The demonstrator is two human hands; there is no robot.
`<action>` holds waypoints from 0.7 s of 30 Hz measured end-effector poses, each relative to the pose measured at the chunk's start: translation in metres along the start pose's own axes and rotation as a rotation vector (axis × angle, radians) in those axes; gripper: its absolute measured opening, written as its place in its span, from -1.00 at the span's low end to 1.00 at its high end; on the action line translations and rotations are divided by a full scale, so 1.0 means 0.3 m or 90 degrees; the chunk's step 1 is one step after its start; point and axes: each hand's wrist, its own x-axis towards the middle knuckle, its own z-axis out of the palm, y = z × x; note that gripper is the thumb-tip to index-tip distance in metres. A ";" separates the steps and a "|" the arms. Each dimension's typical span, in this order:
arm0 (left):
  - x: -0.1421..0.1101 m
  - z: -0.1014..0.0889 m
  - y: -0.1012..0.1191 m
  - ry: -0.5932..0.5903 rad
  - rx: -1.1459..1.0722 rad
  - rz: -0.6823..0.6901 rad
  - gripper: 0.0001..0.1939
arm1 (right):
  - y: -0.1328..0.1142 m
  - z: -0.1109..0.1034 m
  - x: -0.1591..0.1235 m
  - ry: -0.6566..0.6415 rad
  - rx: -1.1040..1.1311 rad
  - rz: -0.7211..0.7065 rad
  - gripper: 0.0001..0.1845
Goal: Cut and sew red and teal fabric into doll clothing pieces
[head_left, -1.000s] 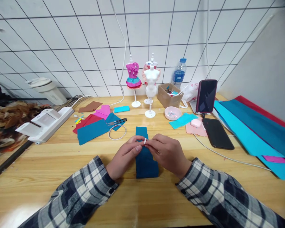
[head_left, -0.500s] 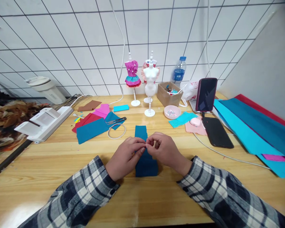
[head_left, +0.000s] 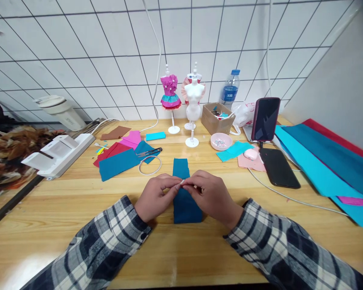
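Note:
A dark teal strip of felt [head_left: 184,203] lies lengthwise on the wooden table [head_left: 78,201] in front of me. My left hand [head_left: 157,196] and my right hand [head_left: 210,194] meet just above its middle. Their fingertips pinch a tiny white piece [head_left: 183,182] between them; I cannot make out what it is. Both hands' fingers are curled and closed. Plaid sleeves cover both forearms.
Behind stand a bare white mannequin [head_left: 193,108] and a dressed pink one [head_left: 170,96], a cardboard box [head_left: 215,119], a pink bowl [head_left: 220,141], a water bottle [head_left: 230,89]. Felt pieces, scissors [head_left: 149,152] and a ring [head_left: 150,165] lie left. Phones [head_left: 265,119] and large felt sheets [head_left: 323,161] lie right.
The hands stay pinched together over the teal strip, shifting slightly; half a second ago the white piece was hidden between the fingers, now it shows again.

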 end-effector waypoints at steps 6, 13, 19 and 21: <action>0.003 0.001 0.012 0.009 -0.058 -0.059 -0.78 | 0.007 -0.003 -0.003 0.011 -0.016 -0.028 -0.82; 0.008 -0.004 0.027 -0.045 -0.136 -0.130 -0.76 | -0.008 -0.017 -0.007 0.030 -0.083 -0.055 -0.81; 0.002 0.010 0.017 -0.094 -0.154 -0.146 -0.71 | -0.013 -0.025 -0.007 0.027 -0.121 -0.095 -0.77; 0.000 0.016 0.012 -0.084 -0.104 -0.118 -0.71 | -0.008 -0.023 -0.006 0.025 -0.125 -0.091 -0.77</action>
